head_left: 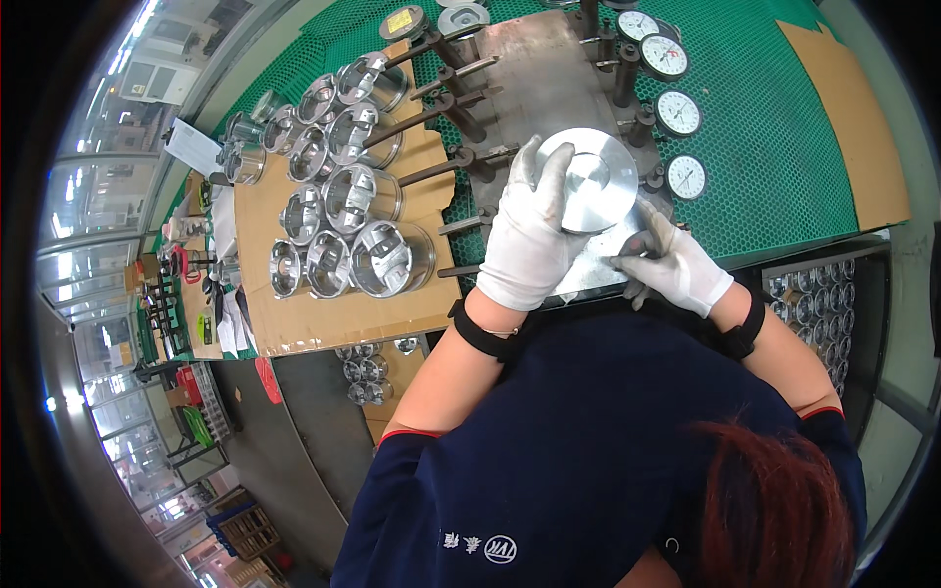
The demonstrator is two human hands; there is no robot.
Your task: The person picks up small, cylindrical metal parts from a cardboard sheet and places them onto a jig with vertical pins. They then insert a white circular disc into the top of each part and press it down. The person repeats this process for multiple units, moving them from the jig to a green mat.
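A shiny round piston [600, 176] sits over the near end of a grey metal plate [544, 69], its flat, ringed face toward me. My white-gloved left hand [534, 220] is closed round its left side, thumb and fingers against the edge. Just below and to the right, my gloved right hand [681, 267] has its fingers curled in, with dark-smudged tips close to the piston's lower edge. Whether those fingers hold anything small is hidden. A dial gauge [685, 177] on a post stands just beyond my right hand.
Several pistons [392, 257] stand with their hollow ends up on a cardboard sheet [377, 318] at left. Dark posts with rods [461, 162] line the plate's left side. More dial gauges [677, 113] line its right. Green mesh matting [755, 127] covers the bench; pistons [823, 314] fill a lower shelf.
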